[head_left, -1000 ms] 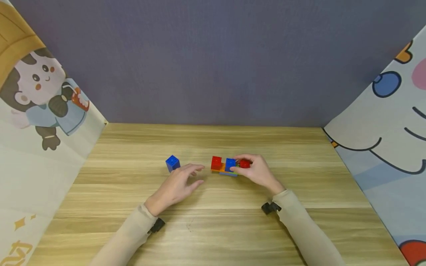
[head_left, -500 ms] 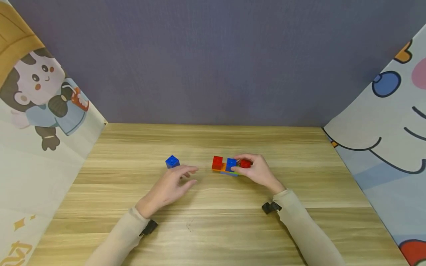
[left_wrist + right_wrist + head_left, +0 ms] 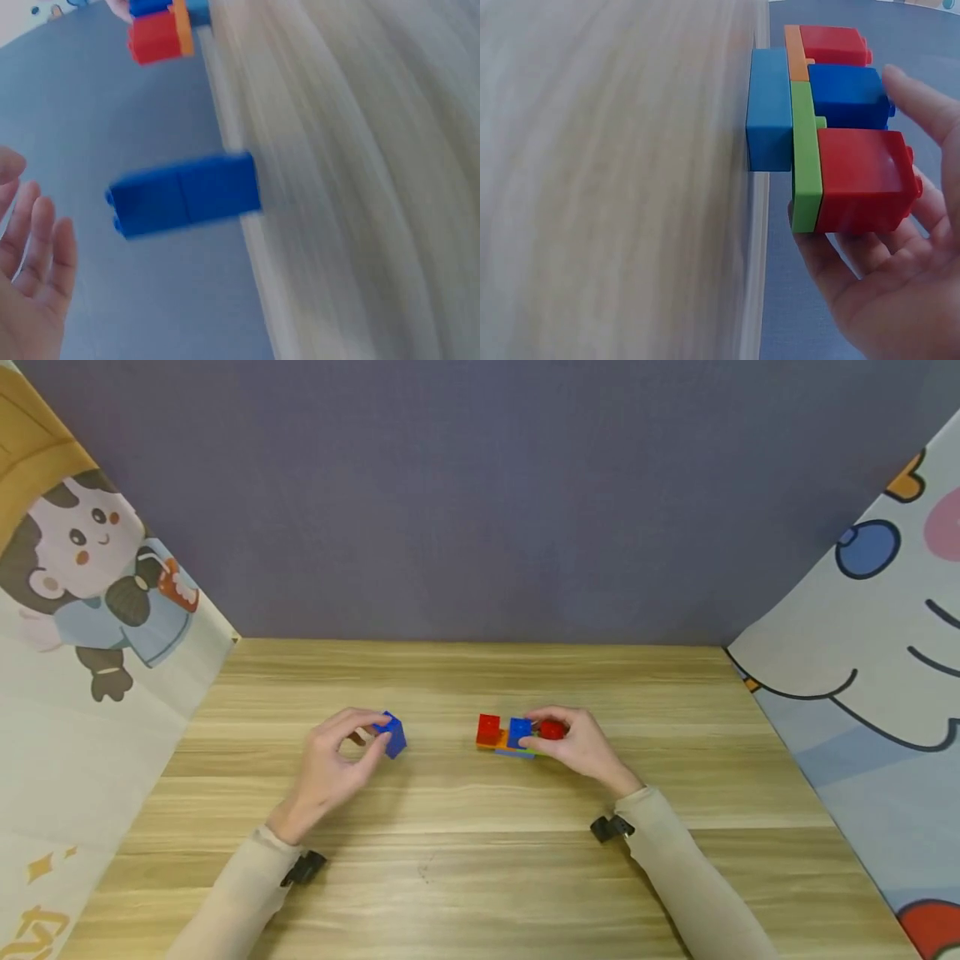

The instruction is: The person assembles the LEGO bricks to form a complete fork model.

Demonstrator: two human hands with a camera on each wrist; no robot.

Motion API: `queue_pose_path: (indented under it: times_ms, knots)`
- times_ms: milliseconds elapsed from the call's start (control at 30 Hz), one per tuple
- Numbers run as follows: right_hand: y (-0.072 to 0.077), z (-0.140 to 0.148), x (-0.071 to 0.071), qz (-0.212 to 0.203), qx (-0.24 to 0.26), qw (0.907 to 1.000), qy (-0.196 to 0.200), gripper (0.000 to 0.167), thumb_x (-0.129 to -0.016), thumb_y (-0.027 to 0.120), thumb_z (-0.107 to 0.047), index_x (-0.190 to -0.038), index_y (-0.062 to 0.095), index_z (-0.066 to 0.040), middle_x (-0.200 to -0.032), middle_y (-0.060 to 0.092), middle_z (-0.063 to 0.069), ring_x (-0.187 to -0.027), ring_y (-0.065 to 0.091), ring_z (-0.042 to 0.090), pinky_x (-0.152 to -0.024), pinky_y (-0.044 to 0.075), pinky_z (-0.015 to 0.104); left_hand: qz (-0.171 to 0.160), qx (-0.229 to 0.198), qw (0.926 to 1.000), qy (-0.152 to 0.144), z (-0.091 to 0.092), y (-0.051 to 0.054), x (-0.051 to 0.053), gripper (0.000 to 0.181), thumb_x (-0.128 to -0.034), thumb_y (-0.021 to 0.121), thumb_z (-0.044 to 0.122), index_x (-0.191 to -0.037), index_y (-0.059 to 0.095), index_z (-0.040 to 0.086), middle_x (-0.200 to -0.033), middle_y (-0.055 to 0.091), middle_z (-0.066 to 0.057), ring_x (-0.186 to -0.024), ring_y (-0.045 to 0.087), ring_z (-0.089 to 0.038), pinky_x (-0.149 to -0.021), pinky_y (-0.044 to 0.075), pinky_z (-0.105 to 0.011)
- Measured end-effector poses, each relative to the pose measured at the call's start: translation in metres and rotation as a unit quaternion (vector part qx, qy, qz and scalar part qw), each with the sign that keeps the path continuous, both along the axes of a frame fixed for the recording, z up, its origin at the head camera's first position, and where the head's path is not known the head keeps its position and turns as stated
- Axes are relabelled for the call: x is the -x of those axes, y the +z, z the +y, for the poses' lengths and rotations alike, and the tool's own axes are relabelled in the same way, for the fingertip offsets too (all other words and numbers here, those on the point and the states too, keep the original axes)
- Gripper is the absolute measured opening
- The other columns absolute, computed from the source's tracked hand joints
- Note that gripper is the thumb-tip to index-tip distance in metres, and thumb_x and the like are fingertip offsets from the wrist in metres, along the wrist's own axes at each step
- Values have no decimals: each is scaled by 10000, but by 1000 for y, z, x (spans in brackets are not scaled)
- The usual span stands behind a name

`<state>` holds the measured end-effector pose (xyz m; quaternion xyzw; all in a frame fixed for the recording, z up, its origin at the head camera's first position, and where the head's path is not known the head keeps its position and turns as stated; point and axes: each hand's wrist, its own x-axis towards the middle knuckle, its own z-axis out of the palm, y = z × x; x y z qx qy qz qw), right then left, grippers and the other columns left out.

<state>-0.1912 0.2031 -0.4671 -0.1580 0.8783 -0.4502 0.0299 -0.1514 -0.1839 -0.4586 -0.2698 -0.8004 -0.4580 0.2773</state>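
Note:
In the head view, a stack of two blue building bricks (image 3: 396,741) stands upright on the left part of the table. My left hand (image 3: 326,768) is at its left, thumb and index finger curving toward the top. A gap shows between that hand and the studs in the left wrist view, which is blurred. My right hand (image 3: 585,747) grips a built row of bricks. The row carries a red brick (image 3: 836,45), a blue brick (image 3: 849,96) and a nearer red brick (image 3: 864,180). Under them lie an orange plate (image 3: 796,52), a green plate (image 3: 806,161) and a light blue brick (image 3: 770,111).
The wood-grain table (image 3: 465,877) meets a dark grey panel (image 3: 480,510) at the back. Side walls with cartoon prints (image 3: 112,560) rise at left and right. Bare tabletop lies between the blue stack and the built row.
My left hand has moved left, from in front of the blue stack to its left side, and its thumb and index finger have come closer together. The right hand stays almost still.

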Motion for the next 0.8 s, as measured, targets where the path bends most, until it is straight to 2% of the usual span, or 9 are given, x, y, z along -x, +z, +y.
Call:
queue_pose_path:
  times_ms: [100, 200, 267, 333, 433, 500, 600, 800]
  knots:
    - [0, 2, 0, -15, 48, 10000, 6, 450, -875, 902, -323, -1273, 777, -152, -1264, 782, 33, -1168, 725, 241, -964, 596, 352, -357, 50, 9992, 183, -11, -2, 1, 350, -804, 821, -63, -1143, 758, 0, -1127, 768, -149, -984, 665, -115, -709, 612, -240]
    - [2, 3, -1, -51, 74, 10000, 17, 463, -880, 897, -332, -1282, 770, -140, -1268, 778, 26, -1175, 719, 243, -966, 600, 371, -1076, 108, 9939, 223, -20, -3, 2, 500, -813, 847, -33, -1290, 705, 6, -1314, 706, -162, -1140, 653, -179, -812, 656, -355]
    - [2, 4, -1, -114, 86, 9999, -1, 473, -884, 893, -337, -1290, 764, -131, -1267, 775, 21, -1177, 711, 239, -955, 599, 364, -1711, 263, 9848, 158, -23, -4, 5, 603, -836, 871, 27, -1396, 646, 27, -1416, 650, -162, -1216, 652, -285, -886, 657, -458]
    - [3, 6, -1, -164, 105, 9998, 5, 481, -890, 889, -334, -1302, 757, -125, -1272, 771, 31, -1181, 705, 247, -944, 600, 357, -2337, 412, 9714, 13, -25, -6, 8, 694, -854, 887, 91, -1473, 581, 25, -1483, 599, -185, -1273, 638, -394, -962, 628, -545]
    - [4, 7, 0, -235, 143, 9996, 3, 490, -895, 885, -327, -1315, 748, -117, -1286, 766, 47, -1194, 700, 262, -972, 593, 405, -2925, 595, 9542, -220, -25, -9, 12, 779, -869, 895, 145, -1533, 510, 14, -1522, 565, -232, -1311, 624, -473, -1030, 587, -591]
    - [4, 8, 0, -231, 148, 9996, 30, 487, -905, 875, -325, -1322, 743, -112, -1296, 765, 60, -1197, 702, 275, -992, 588, 444, -3085, 560, 9488, -380, -25, -12, 14, 797, -868, 891, 124, -1544, 490, -9, -1528, 558, -265, -1324, 617, -491, -1060, 565, -602]
    - [5, 9, 1, -211, 147, 9997, 14, 464, -928, 852, -332, -1320, 742, -109, -1298, 766, 56, -1193, 706, 276, -1020, 580, 488, -3153, 524, 9459, -554, -26, -14, 17, 782, -870, 875, 80, -1543, 490, -20, -1515, 570, -282, -1323, 617, -497, -1080, 552, -598]
    - [6, 11, 2, -171, 226, 9996, -39, 427, -958, 820, -335, -1297, 749, -86, -1276, 777, 70, -1185, 712, 269, -1046, 576, 525, -3225, 568, 9427, -639, -26, -14, 21, 677, -894, 843, 49, -1499, 549, -28, -1381, 667, -281, -1220, 688, -456, -1045, 586, -561]
